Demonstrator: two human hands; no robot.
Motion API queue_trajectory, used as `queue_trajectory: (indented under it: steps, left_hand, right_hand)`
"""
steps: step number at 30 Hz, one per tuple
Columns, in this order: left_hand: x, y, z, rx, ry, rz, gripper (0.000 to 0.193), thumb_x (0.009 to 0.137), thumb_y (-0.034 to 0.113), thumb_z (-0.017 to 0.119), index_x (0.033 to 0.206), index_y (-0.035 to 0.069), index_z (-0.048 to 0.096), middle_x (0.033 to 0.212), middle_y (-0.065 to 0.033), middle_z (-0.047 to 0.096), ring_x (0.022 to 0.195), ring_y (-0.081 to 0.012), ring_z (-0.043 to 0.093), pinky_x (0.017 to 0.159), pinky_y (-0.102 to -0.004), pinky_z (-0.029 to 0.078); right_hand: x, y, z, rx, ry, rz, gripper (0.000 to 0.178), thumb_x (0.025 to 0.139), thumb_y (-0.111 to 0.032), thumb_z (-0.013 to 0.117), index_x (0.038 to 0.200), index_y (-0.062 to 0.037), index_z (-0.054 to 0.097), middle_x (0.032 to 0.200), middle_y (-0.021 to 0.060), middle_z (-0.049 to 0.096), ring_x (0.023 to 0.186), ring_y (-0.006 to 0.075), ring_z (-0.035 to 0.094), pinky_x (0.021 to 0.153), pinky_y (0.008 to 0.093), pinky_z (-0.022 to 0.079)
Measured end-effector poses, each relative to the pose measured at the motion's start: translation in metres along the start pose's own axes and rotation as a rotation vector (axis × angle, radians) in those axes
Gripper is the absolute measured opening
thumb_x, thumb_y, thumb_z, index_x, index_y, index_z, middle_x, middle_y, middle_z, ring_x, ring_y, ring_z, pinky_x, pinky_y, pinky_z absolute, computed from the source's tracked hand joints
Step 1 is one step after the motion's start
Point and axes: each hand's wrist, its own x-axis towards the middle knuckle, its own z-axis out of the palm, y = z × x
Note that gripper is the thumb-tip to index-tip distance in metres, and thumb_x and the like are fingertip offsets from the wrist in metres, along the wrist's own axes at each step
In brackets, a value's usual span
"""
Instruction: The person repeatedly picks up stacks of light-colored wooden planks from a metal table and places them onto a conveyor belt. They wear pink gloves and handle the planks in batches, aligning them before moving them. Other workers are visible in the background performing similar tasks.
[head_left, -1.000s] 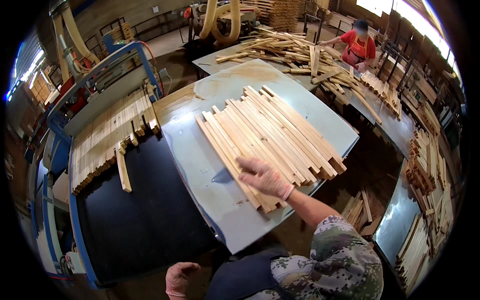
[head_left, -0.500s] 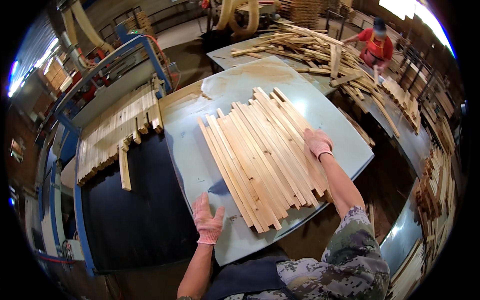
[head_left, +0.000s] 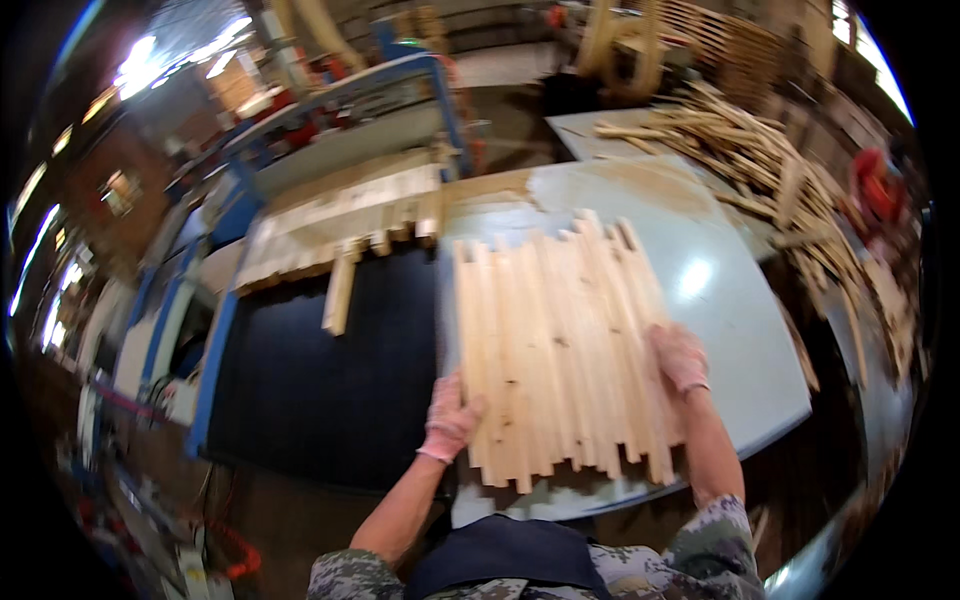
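Observation:
A row of pale wooden strips (head_left: 560, 350) lies side by side on a grey-white sheet-topped table in front of me, with ragged ends. My left hand (head_left: 453, 420), in a pinkish work glove, is at the row's left edge, fingers stretched out and thumb apart toward the strips. On the opposite edge, my gloved right hand (head_left: 680, 358) lies flat against the outermost strips. Motion blur softens both hands, so fine finger contact is unclear.
Left of the table (head_left: 740, 300) is a black bed (head_left: 330, 400) in a blue-framed machine. More strips (head_left: 340, 215) lie at its far end, one (head_left: 341, 293) jutting toward me. A heap of loose strips (head_left: 740, 150) covers the back right, near a person in red (head_left: 880, 185).
My view has swung left, and the row now appears more upright. My left hand has moved up to the row's left edge; my right hand stays at the right edge.

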Motion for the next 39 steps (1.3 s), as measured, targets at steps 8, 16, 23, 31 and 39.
queue_trajectory:
  steps: [8, 16, 23, 31, 39]
  left_hand:
    - [0.016, 0.006, 0.011, -0.053, -0.036, -0.176, 0.068, 0.091, 0.045, 0.070, 0.144, 0.003, 0.061, 0.135, -0.0265, 0.067, 0.129, -0.0457, 0.059, 0.115, -0.0507, 0.041]
    - [0.022, 0.033, 0.021, -0.055, -0.174, -0.472, 0.108, 0.093, 0.058, 0.069, 0.172, 0.005, 0.017, 0.173, -0.0259, 0.029, 0.162, -0.0397, 0.024, 0.133, -0.0469, 0.019]
    - [0.016, -0.005, 0.023, -0.293, -0.212, -0.466, 0.106, 0.095, 0.061, 0.068, 0.173, 0.013, 0.017, 0.170, -0.0306, 0.031, 0.158, -0.0499, 0.027, 0.131, -0.0511, 0.022]
    - [0.021, -0.011, 0.040, -0.338, -0.257, -0.492, 0.107, 0.091, 0.054, 0.075, 0.174, 0.025, 0.014, 0.171, -0.0388, 0.019, 0.163, -0.0503, 0.014, 0.132, -0.0535, 0.021]
    - [0.018, 0.000, 0.025, -0.371, -0.231, -0.471, 0.109, 0.089, 0.049, 0.076, 0.174, 0.022, 0.015, 0.174, -0.0297, 0.023, 0.164, -0.0498, 0.011, 0.132, -0.0560, 0.020]
  right_hand:
    - [0.016, 0.033, 0.017, 0.107, 0.097, -0.126, 0.061, 0.101, -0.052, 0.056, 0.116, 0.0072, 0.067, 0.123, 0.0357, 0.068, 0.119, 0.0524, 0.062, 0.102, 0.0539, 0.048]
    - [0.144, 0.060, 0.047, 0.240, 0.097, -0.230, 0.074, 0.105, -0.045, 0.059, 0.156, 0.0078, 0.048, 0.154, 0.0281, 0.058, 0.138, 0.0408, 0.059, 0.117, 0.0450, 0.044]
    - [0.222, -0.013, 0.074, 0.083, -0.043, -0.133, 0.081, 0.107, -0.055, 0.051, 0.158, 0.0082, 0.045, 0.156, 0.0292, 0.054, 0.143, 0.0393, 0.054, 0.122, 0.0425, 0.039]
    - [0.195, -0.055, 0.091, 0.031, 0.105, -0.242, 0.082, 0.108, -0.054, 0.050, 0.159, 0.0085, 0.042, 0.158, 0.0291, 0.051, 0.145, 0.0392, 0.052, 0.123, 0.0418, 0.037]
    - [0.178, -0.089, 0.100, 0.011, 0.114, -0.268, 0.082, 0.109, -0.054, 0.050, 0.160, 0.0089, 0.039, 0.160, 0.0290, 0.049, 0.147, 0.0390, 0.050, 0.124, 0.0412, 0.035]
